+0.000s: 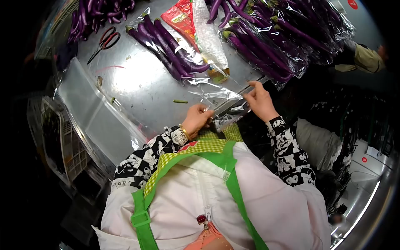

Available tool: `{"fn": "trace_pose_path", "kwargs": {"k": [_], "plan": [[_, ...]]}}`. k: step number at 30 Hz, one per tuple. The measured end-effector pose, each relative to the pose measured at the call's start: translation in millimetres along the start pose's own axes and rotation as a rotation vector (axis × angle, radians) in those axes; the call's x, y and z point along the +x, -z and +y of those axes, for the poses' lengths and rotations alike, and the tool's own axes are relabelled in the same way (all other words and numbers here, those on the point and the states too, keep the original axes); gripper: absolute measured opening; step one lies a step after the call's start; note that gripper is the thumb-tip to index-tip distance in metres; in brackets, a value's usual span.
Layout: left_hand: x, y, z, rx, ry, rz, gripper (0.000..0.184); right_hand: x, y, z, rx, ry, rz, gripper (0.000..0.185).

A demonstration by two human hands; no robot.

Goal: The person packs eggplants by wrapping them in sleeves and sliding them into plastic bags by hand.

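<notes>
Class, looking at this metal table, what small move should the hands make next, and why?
Probably gather the slack end of the clear plastic bag towards the long, glossy purple eggplants: they appear to lie inside, while the bag's loose end spreads beyond them, with the left hand and right hand both at it.

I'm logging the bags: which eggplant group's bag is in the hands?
The middle group: its clear bag stretches down to the left hand and right hand. The upper-left pile and bagged heap at right lie apart from both hands.
</notes>
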State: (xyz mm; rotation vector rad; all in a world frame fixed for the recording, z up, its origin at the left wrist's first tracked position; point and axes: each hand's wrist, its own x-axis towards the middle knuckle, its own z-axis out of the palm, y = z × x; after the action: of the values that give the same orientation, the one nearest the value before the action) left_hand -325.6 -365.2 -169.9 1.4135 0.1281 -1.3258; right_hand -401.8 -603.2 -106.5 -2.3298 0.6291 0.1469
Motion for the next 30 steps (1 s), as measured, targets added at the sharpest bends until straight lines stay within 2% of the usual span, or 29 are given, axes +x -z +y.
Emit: {"fn": "trace_pose_path", "kwargs": {"k": [1,2,4,6,7,9,10,11,12,15,17,21,28,30], "plan": [[-3.0,-0.1,-5.2,-0.091,-0.033,0.049,0.031,-2.0,2.9,5.4,-0.026,-0.026,0.017,0.048],[-8.5,1.1,-8.8,-0.097,-0.027,0.056,0.031,-7.7,3.5,-0.1,-0.037,0.039,0.078,0.045],[-24.3,3.9,-10.9,-0.451,0.047,-0.009,0.028,-23.1,8.8,-23.4,-0.042,0.1,0.128,0.041],[-34.2,4.0,-4.0,-0.526,0.083,-0.08,0.03,-36.1,9.8,-55.2,-0.102,0.54,0.206,0.036],[-37.1,2.6,-3.0,-0.595,0.117,-0.16,0.032,-42.0,4.5,-61.6,-0.081,0.616,0.186,0.035],[-35.7,-2.6,-10.8,-0.573,0.154,-0.182,0.034,-50.7,-4.1,-69.7,-0.071,0.736,0.131,0.039],[-31.6,-4.6,-18.8,-0.525,0.07,-0.214,0.033,-52.6,-7.2,-71.0,-0.058,0.788,0.091,0.04],[-31.6,-6.2,-20.5,-0.478,-0.017,-0.243,0.033,-56.5,-6.3,-72.0,-0.059,0.782,0.087,0.04],[-31.5,-4.5,-20.4,-0.471,0.08,-0.218,0.031,-60.6,-2.9,-76.1,-0.103,0.811,0.128,0.039],[-39.8,-4.2,-17.9,-0.622,0.152,-0.221,0.026,-70.7,4.2,-91.6,-0.188,0.802,0.162,0.031],[-47.7,-3.9,-14.0,-0.631,0.16,-0.178,0.023,-70.5,-2.9,-90.5,-0.135,0.755,-0.039,0.023],[-52.3,1.8,-15.1,-0.623,0.08,-0.246,0.024,-64.1,-29.3,-70.7,-0.186,0.762,-0.143,0.018],[-51.4,11.0,-23.8,-0.599,-0.041,-0.322,0.022,-54.1,-44.7,-63.7,-0.251,0.829,-0.147,0.01],[-54.4,9.5,-23.8,-0.569,-0.032,-0.268,0.022,-52.3,-46.1,-64.0,-0.28,0.844,-0.164,0.009]]}}
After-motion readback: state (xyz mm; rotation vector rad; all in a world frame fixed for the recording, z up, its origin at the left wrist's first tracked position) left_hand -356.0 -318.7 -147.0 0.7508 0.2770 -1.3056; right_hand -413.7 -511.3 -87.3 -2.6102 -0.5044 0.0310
